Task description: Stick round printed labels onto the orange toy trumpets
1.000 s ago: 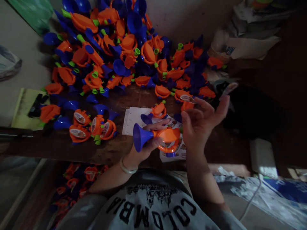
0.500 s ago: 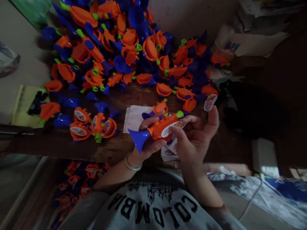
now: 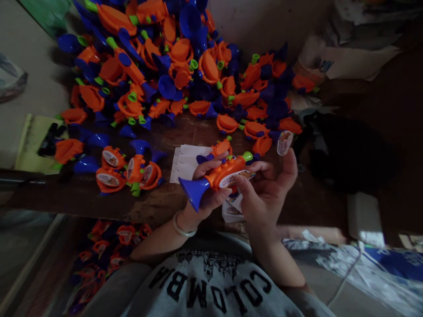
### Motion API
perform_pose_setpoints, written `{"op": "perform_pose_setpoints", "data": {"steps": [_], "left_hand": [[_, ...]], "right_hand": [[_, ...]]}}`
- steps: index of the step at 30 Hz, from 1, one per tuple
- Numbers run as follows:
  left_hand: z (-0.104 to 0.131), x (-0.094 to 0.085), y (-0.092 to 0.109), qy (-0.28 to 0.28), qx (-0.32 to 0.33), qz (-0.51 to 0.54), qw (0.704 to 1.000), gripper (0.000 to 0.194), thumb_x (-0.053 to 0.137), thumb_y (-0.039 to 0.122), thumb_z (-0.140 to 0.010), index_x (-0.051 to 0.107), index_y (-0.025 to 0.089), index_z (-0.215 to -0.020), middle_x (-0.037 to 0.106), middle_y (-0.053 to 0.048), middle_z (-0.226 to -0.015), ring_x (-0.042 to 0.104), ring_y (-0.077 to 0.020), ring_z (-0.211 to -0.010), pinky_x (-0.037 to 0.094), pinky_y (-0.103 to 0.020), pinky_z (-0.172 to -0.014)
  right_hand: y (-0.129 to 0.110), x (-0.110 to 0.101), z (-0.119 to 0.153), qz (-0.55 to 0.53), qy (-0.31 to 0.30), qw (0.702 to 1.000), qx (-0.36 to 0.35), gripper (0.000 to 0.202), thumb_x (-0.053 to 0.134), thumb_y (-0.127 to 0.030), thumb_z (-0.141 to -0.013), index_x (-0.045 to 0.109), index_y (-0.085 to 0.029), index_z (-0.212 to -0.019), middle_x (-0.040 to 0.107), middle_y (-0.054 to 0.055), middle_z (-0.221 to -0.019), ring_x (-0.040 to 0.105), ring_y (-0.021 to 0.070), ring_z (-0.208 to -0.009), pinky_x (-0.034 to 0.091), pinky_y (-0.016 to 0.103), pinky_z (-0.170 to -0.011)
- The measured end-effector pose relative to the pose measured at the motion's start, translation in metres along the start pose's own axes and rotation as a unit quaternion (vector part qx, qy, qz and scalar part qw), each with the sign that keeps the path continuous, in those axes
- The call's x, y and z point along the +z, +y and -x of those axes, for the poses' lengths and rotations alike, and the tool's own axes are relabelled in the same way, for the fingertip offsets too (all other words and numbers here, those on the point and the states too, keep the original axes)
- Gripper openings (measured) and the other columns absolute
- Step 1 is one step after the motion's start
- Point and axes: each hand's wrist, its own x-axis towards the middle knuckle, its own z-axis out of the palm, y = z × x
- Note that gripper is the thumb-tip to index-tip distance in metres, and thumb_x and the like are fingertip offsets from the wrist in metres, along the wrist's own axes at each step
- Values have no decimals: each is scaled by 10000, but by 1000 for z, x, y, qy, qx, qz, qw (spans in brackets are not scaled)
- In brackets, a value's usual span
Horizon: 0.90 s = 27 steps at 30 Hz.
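Observation:
An orange toy trumpet with a blue bell and a green mouthpiece is gripped in my left hand, fingers on its far side and thumb on the near side. My right hand pinches an oval printed sticker at its right end, the thumb pressing it against the trumpet's flat side. A second oval sticker clings to a raised fingertip of the right hand. Beneath the hands lies a stack of printed stickers, partly hidden. Just behind the held trumpet is another toy trumpet.
A large pile of toy trumpets covers the back of the table. Several stickered trumpets sit at left. White sheets lie beside my left hand. At right are a black cloth and a white box-like object.
The right thumb has slid slightly left along the sticker, which now lies flatter on the trumpet. The raised fingertip with the second sticker has shifted a little left and down.

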Motion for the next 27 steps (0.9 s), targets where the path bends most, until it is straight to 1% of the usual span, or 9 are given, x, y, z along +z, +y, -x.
{"op": "perform_pose_setpoints", "data": {"steps": [6, 9, 12, 15, 17, 19, 21, 24, 27], "left_hand": [[1, -1, -3, -6, 0, 1, 1000, 501, 793, 278, -927, 570, 358, -1368, 522, -61, -1658, 546, -334, -1528, 412, -639, -1307], [1, -2, -4, 4, 4, -11, 1000, 480, 786, 310, -933, 572, 346, -1361, 532, -71, -1646, 552, -336, -1520, 443, -617, -1291], [1, -1, -3, 12, 0, -25, 1000, 459, 781, 318, -939, 577, 336, -1350, 544, -68, -1637, 561, -328, -1511, 448, -602, -1289], [2, 1, -2, 14, -4, -19, 1000, 442, 754, 287, -961, 583, 360, -1361, 540, -42, -1648, 553, -318, -1521, 412, -612, -1310], [2, 2, -1, 17, -6, -12, 1000, 436, 737, 271, -971, 583, 366, -1368, 534, -39, -1655, 557, -317, -1519, 390, -626, -1320], [3, 2, -2, 22, -6, -11, 1000, 425, 728, 270, -974, 582, 361, -1362, 535, -42, -1655, 552, -320, -1524, 391, -632, -1318], [3, 2, -3, 32, 1, -19, 999, 405, 723, 285, -974, 580, 355, -1346, 546, -44, -1644, 538, -320, -1534, 409, -625, -1308], [3, 0, -1, 41, 18, -36, 998, 377, 723, 316, -966, 580, 363, -1312, 593, -38, -1596, 522, -314, -1546, 429, -616, -1297], [1, -1, 5, 38, 23, -57, 997, 358, 726, 328, -959, 580, 375, -1283, 622, -22, -1566, 513, -313, -1553, 433, -632, -1291]], "right_hand": [[1, 1, -1, -16, 3, 1000, -3, 917, 827, -263, -887, 315, -527, -1600, 603, -18, -1052, 652, 142, -762, 672, 281, -689], [1, 2, -1, -24, 10, 1000, 1, 901, 817, -248, -895, 324, -530, -1594, 602, -20, -1061, 637, 128, -722, 663, 270, -671], [1, 3, 0, -9, 16, 1000, -2, 900, 817, -252, -889, 329, -509, -1599, 610, -10, -1060, 644, 138, -742, 668, 277, -674], [1, 4, 1, -1, 21, 1000, -5, 907, 809, -221, -881, 333, -497, -1602, 614, -15, -1052, 654, 140, -769, 668, 279, -690], [0, 5, 2, -5, 25, 1000, -7, 910, 800, -182, -876, 345, -492, -1600, 620, -27, -1033, 668, 140, -805, 670, 284, -736], [1, 6, 2, -3, 32, 999, -21, 877, 767, -150, -893, 365, -483, -1597, 635, -36, -1004, 678, 141, -834, 665, 289, -772], [3, 5, 0, 15, 41, 997, -61, 838, 729, -129, -913, 383, -474, -1595, 660, -40, -980, 688, 146, -844, 665, 310, -801], [7, 1, -6, 54, 59, 989, -124, 817, 727, -125, -908, 405, -460, -1581, 676, -49, -949, 694, 145, -786, 659, 308, -737], [7, -5, -12, 71, 63, 990, -100, 799, 759, -154, -898, 423, -438, -1565, 667, -45, -923, 678, 142, -739, 624, 277, -640]]}}
